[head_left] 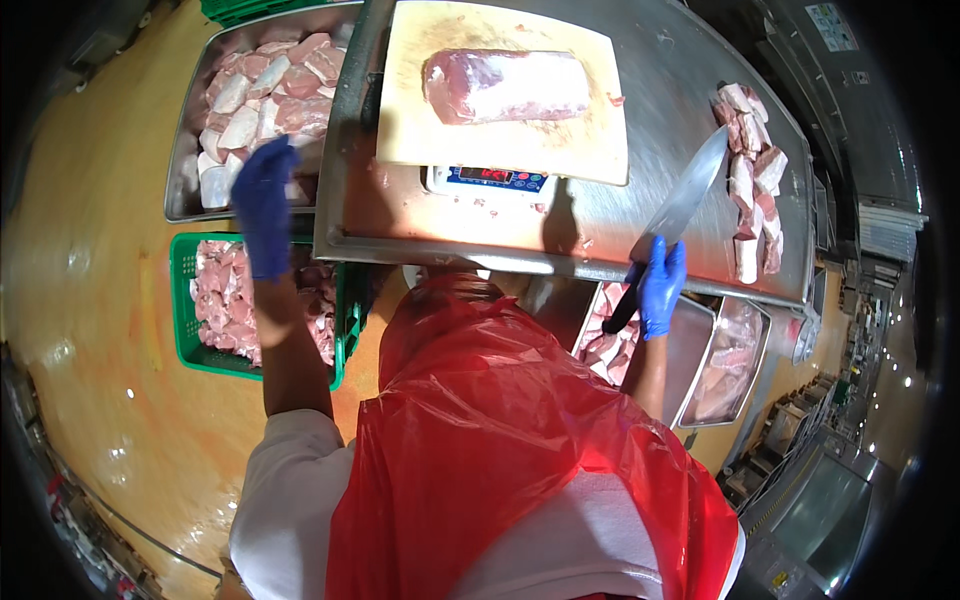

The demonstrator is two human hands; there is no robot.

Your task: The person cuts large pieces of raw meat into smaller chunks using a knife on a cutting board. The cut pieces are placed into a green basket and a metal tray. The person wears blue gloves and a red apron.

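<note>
My right hand [659, 290], in a blue glove, is closed around the black handle of a large knife [692, 185]. Its broad blade points up and to the right over the steel table. My left hand [264, 210], also gloved in blue, hangs over the near side of a metal tray [188, 185] full of meat pieces. Its fingers reach out, slightly blurred, with nothing visible in them. A thick piece of pork loin [508, 86] lies on a pale cutting board [405, 145], apart from both hands. The board partly covers a digital scale [490, 181] with a lit display.
A row of cut meat pieces [755, 185] lies along the right of the steel table [640, 110]. Below left stands a green crate [185, 330] holding meat scraps. More meat fills metal trays [708, 375] at lower right. Small scraps dot the table near the scale.
</note>
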